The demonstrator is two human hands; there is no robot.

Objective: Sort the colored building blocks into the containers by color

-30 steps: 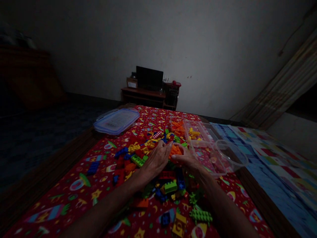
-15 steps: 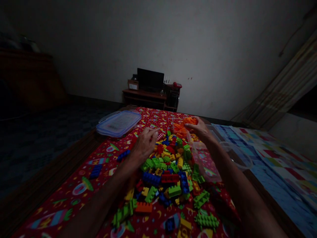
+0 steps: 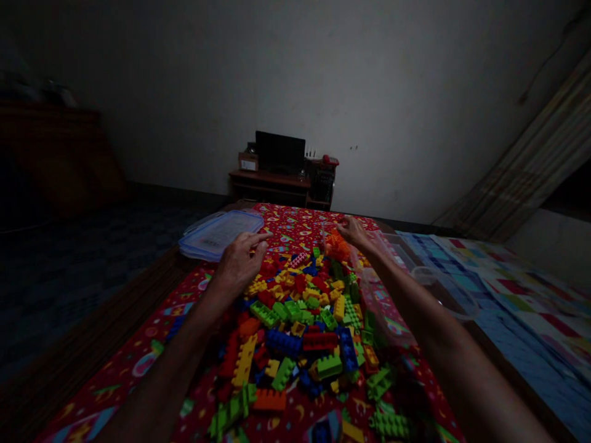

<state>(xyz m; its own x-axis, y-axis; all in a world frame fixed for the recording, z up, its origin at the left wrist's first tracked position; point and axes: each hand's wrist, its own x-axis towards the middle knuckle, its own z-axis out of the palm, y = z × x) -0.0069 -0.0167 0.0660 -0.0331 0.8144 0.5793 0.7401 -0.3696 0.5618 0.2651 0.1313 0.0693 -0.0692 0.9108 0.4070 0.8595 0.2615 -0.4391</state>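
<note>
Orange bricks (image 3: pixel 337 248) lie just below the nearer right hand (image 3: pixel 354 232), can't tell its grip; left hand (image 3: pixel 240 264), fingers apart, well left.

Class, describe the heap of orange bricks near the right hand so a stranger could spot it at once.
Start with the red patterned cloth and find the clear plastic containers towards its right edge. In the far one, by the right hand, is the orange heap. Unlike the loose, mixed-colour bricks nearby, it is all orange and boxed in.
</note>
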